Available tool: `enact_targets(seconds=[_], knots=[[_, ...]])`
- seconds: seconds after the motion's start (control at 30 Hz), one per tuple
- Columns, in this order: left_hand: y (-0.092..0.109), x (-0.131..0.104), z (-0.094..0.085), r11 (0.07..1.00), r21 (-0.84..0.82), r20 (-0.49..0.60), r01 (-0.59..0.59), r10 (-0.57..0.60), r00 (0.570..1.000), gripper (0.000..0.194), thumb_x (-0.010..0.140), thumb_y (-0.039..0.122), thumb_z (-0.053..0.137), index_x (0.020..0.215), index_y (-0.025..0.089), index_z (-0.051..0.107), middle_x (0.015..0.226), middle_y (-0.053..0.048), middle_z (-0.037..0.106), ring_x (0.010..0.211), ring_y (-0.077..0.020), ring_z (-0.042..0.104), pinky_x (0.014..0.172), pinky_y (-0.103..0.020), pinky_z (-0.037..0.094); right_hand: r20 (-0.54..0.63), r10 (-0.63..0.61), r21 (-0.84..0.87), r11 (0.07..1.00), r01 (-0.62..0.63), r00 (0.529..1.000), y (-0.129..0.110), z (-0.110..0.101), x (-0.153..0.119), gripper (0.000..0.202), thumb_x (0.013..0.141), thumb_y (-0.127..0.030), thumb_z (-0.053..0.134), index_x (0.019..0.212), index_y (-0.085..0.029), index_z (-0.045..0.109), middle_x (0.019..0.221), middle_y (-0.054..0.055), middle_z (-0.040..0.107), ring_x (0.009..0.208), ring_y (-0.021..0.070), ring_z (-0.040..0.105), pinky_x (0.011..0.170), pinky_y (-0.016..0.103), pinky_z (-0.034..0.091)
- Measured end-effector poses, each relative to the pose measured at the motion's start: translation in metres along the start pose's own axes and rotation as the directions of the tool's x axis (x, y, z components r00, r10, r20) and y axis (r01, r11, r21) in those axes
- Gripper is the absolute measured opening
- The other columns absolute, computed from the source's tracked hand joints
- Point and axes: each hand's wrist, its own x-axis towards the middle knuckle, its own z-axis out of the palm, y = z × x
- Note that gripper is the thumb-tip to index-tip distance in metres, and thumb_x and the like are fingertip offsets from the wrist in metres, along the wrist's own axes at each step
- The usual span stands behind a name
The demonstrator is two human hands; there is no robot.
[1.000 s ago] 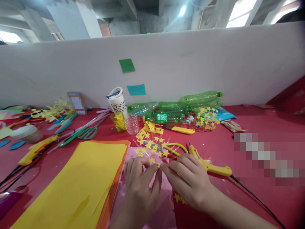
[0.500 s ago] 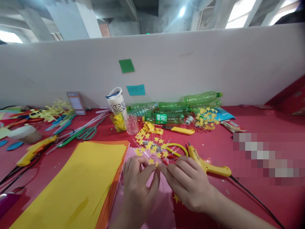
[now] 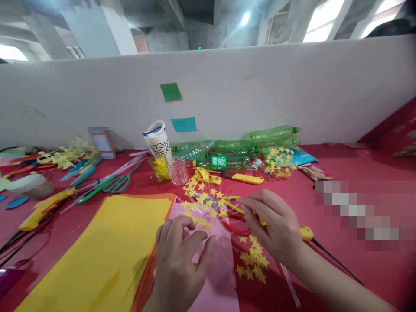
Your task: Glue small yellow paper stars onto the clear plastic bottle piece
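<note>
My left hand (image 3: 183,260) is over the pink sheet (image 3: 221,277), thumb and index finger slightly parted with nothing visible between them. My right hand (image 3: 273,221) hovers over the yellow glue gun (image 3: 306,233), fingers stretched out and largely hiding it. No held thing shows in that hand. Just beyond my left fingertips, yellow paper stars (image 3: 203,198) cluster on clear strips. Red-and-yellow-handled scissors (image 3: 235,226) lie between these stars and my right hand. Below my right hand rests a pile of loose yellow stars (image 3: 255,260).
Yellow paper sheets (image 3: 97,242) are stacked on the left, near green scissors (image 3: 118,182) and another glue gun (image 3: 42,210). Along the white partition stand green bottles (image 3: 234,162) and a paper cup (image 3: 157,141). A yellow utility knife (image 3: 248,178) lies before the bottles.
My hands have separated. The right moved up and right over the glue gun, uncovering the loose star pile; the left shifted slightly left and down.
</note>
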Motion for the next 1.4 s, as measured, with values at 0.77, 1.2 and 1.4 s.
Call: enact_targets(seconds=[0.77,1.2,1.4], knots=[[-0.071,0.009,0.011,0.136,-0.47,0.686,0.872,-0.566,0.458,0.023,0.063,0.019,0.064,0.085,0.015,0.058,0.076,-0.003,0.064,0.056,-0.0127,0.062,0.052,-0.023,0.048,0.72,0.568,0.055,0.525,-0.849,0.398,0.005,0.0,-0.011,0.023,0.09,-0.038,0.043,0.106,-0.024,0.052,0.077,0.003,0.068,0.052,0.0158,0.066,0.044,0.023,0.046],[-0.054,0.002,0.028,-0.026,-0.417,0.846,0.909,-0.376,0.377,0.042,0.062,0.023,0.073,0.098,0.017,0.051,0.076,-0.005,0.068,0.053,-0.015,0.064,0.043,-0.021,0.041,0.602,0.66,0.319,0.318,-0.893,0.45,-0.006,0.042,0.0,0.02,0.081,-0.035,0.056,0.074,-0.017,0.06,0.069,0.002,0.068,0.054,0.0125,0.065,0.05,0.021,0.052],[-0.048,0.008,0.012,-0.056,-0.459,0.836,0.887,-0.364,0.41,0.034,0.063,0.028,0.073,0.089,0.016,0.055,0.063,-0.002,0.065,0.047,-0.0124,0.058,0.04,-0.02,0.036,0.539,0.695,0.387,0.296,-0.873,0.475,-0.007,0.033,0.017,0.025,0.082,-0.035,0.056,0.066,-0.016,0.058,0.059,0.003,0.068,0.046,0.01,0.062,0.046,0.018,0.049]])
